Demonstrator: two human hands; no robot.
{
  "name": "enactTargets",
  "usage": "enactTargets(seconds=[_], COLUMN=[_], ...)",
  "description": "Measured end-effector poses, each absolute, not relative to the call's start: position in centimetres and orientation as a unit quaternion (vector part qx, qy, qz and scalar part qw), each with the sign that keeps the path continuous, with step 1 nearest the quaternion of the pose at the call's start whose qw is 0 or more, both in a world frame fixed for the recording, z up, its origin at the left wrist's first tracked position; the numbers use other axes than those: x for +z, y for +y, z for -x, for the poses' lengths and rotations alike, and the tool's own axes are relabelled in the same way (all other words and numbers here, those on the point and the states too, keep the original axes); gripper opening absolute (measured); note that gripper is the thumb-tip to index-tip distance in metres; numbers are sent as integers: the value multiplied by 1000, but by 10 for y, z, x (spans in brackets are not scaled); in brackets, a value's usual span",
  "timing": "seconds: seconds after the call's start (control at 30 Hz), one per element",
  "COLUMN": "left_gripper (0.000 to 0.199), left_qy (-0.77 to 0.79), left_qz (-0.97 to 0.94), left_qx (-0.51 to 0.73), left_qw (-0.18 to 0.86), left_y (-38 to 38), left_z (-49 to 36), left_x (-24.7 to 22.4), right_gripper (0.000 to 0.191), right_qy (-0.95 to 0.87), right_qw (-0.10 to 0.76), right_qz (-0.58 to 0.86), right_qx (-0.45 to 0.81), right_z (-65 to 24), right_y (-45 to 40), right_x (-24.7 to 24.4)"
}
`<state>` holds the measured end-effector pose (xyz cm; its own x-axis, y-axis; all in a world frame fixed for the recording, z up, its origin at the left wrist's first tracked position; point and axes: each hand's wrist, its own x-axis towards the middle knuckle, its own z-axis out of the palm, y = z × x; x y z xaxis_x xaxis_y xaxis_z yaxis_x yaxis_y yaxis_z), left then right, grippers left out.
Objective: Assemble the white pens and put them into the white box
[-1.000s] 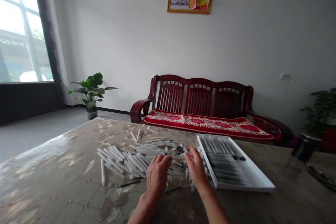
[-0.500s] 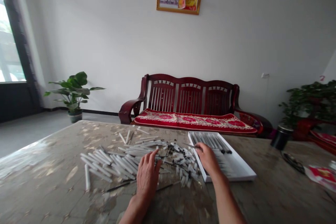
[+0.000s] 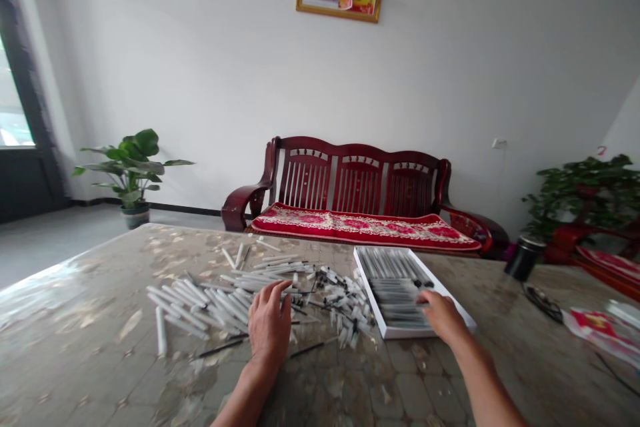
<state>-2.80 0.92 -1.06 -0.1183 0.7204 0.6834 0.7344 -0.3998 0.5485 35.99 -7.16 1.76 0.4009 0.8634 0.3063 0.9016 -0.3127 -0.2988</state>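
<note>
My left hand hovers palm down at the near edge of the pile of white pen tubes, its fingers loosely curved, thumb apart, nothing seen in it. To its right lie small clear and black caps. Over the right part of a white box is my right hand, fingertips closed together by the pens' ends; anything they pinch is too small to make out. Inside the box are rows of grey, black-tipped pens. Thin black refills lie near my left hand.
The patterned table spans the foreground. A black canister, a dark cable and a red-and-white plastic packet are at its right. A red wooden bench stands behind, with a potted plant at left.
My right hand has moved right, from the box's left edge to over its right part; the slim item it held no longer shows. My left hand shifted slightly left. The view tilted a little.
</note>
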Motion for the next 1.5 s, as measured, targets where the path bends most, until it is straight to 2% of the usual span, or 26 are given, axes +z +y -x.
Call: enactTargets(seconds=[0.17, 0.4, 0.5, 0.6, 0.87, 1.03, 1.2, 1.33, 1.43, 1.5], left_gripper=[25, 27, 26, 26, 27, 22, 26, 39, 42, 37], left_qy=[-540, -556, -563, -560, -571, -554, -595, -593, -577, -568], left_qz=[648, 525, 462, 427, 424, 486, 565, 643, 683, 701], left_qx=[-536, -638, -677, -697, -684, -659, -559, -481, -448, -432], left_qw=[-22, -88, -108, -130, -161, -149, -117, -60, -22, -7], left_y=[6, 17, 25, 29, 24, 21, 15, 10, 7, 7], left_z=[26, 37, 43, 46, 41, 37, 33, 31, 31, 31], left_x=[-7, -7, -11, -13, -10, -10, -7, -7, -6, -6], right_gripper=[27, 24, 24, 22, 15, 13, 19, 14, 12, 12], right_qy=[-582, -634, -669, -698, -739, -740, -747, -753, -739, -729], right_qw=[222, 356, 378, 343, 127, 105, 93, 137, 219, 278], right_qz=[781, 686, 636, 621, 661, 664, 658, 644, 637, 625], right_qx=[-44, 21, 72, 95, -5, -4, 0, -9, 1, 31], right_z=[-350, -272, -213, -160, -90, -83, -83, -90, -99, -105], right_y=[-72, -44, -24, -1, 36, 38, 29, 19, 13, 9], right_x=[16, 30, 29, 28, 24, 22, 29, 32, 30, 27])
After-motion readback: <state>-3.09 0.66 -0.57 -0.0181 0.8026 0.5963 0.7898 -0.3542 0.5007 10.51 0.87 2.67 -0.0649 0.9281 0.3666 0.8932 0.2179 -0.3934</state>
